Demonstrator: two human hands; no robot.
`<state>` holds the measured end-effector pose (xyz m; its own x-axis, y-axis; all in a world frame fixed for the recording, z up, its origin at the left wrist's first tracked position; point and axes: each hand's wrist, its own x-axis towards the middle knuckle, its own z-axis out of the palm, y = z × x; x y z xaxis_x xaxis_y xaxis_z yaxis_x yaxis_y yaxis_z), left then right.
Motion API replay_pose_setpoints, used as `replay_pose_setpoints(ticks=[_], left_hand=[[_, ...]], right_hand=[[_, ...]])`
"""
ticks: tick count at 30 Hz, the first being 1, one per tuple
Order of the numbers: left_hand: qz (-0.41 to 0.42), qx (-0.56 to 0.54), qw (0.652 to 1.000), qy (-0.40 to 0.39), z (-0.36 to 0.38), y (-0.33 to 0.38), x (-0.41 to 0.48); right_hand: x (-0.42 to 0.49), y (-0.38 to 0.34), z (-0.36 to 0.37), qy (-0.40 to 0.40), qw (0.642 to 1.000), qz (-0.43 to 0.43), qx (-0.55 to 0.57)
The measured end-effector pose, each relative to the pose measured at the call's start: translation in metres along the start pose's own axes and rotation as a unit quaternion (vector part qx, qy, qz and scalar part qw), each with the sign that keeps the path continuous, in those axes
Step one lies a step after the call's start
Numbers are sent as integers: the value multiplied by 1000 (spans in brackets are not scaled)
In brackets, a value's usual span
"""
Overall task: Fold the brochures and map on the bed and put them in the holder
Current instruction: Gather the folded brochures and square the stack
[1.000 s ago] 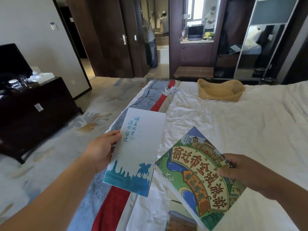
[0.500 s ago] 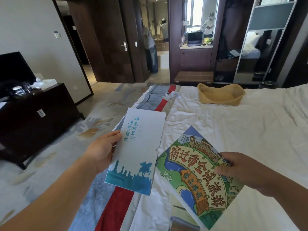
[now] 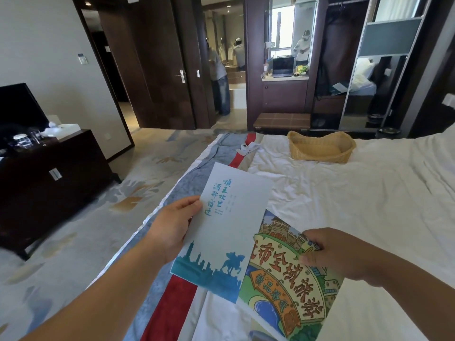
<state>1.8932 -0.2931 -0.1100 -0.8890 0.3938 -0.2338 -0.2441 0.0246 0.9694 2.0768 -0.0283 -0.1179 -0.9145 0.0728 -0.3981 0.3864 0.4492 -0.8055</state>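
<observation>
Over the bed (image 3: 344,205), the pale-blue brochure (image 3: 229,232) is pinched at its left edge by the left hand (image 3: 172,230) and the illustrated map (image 3: 290,279) at its right edge by the right hand (image 3: 337,254); both are judged light, thin and floppy, best gripped firmly along an edge.

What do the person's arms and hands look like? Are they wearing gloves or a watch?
No gloves. The left hand and the right hand are bare, and no ring shows on the fingers in view. The left forearm and the right forearm are bare too, right to the picture's edge: no sleeve, watch, bracelet or marking shows on either.
</observation>
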Motion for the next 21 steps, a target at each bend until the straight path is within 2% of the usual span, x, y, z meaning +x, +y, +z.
replay_pose_setpoints(ticks=[6,9,13,16,21], left_hand=[[6,72,994,-85,12,4,-3],[12,88,993,-75,14,1,-1],[4,48,999,-13,14,-10,2],[-1,25,1000,16,12,-18,4],[-42,15,996,-79,12,-21,-1]], right_hand=[[4,-27,-1,-1,996,-16,-87],[8,-38,-5,32,993,-19,-116],[14,-43,-6,140,986,-1,-90],[17,-41,-2,176,983,6,-57],[22,-43,2,170,985,-4,-10]])
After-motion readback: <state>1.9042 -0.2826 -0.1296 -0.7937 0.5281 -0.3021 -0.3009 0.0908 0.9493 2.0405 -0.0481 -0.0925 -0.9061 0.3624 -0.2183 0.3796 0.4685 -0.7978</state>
